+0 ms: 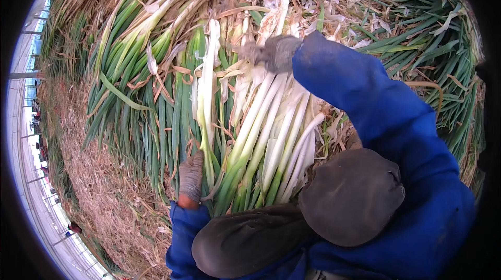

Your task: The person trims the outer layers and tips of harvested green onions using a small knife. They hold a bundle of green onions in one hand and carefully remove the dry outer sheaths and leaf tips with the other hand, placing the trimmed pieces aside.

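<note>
My left hand (191, 174), in a grey knit glove, is closed around the green part of a large green onion (207, 92). Its white shank points away from me, with loose skin along it. My right hand (274, 54), also gloved, is over the root-end side of the onions; its fingers are motion-blurred, so whether they grip anything is unclear. Below it, several onions with clean white shanks (270, 123) lie side by side, their green tops towards my knees. Left of these spreads a layer of unpeeled onions with long green leaves (156, 84).
My dark-covered knees (352, 198) are close to the white onions. More green onion leaves (422, 45) are heaped at the right. Dry leaf litter (101, 186) covers the ground at the left, and peeled skins (336, 2) lie beyond my right hand. A framed translucent wall (35, 155) runs along the far left.
</note>
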### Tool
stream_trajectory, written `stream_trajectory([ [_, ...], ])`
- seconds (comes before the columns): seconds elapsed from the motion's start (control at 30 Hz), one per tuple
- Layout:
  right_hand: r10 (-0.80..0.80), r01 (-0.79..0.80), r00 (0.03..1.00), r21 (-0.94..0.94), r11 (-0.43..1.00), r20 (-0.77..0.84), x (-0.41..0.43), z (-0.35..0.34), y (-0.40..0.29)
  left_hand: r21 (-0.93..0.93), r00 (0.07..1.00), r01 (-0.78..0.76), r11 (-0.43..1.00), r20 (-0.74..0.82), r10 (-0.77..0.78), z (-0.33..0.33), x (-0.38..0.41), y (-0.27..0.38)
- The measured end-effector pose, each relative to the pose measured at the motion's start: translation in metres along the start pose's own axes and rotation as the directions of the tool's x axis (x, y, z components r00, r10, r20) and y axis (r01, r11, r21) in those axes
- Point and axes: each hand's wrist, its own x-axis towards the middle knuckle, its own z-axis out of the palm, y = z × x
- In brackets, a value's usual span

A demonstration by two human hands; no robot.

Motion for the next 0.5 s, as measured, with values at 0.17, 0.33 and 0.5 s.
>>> stream_trajectory([
  [0.17, -0.041, 0.04, 0.999, -0.02, 0.999, -0.028, 0.027, -0.006, 0.005, 0.022, 0.999, -0.031, 0.999, -0.012, 0.031, 0.0, -0.011, 0.004],
  [0.33, -0.103, 0.104, 0.994, 0.01, 0.995, -0.044, 0.043, -0.009, -0.004, 0.01, 0.999, -0.041, 0.999, 0.021, 0.041, 0.002, -0.013, 0.0],
  [0.5, -0.026, 0.026, 1.0, -0.023, 0.999, 0.008, 0.037, 0.001, -0.007, -0.002, 0.998, -0.013, 1.0, 0.063, 0.013, -0.002, -0.019, 0.008],
])
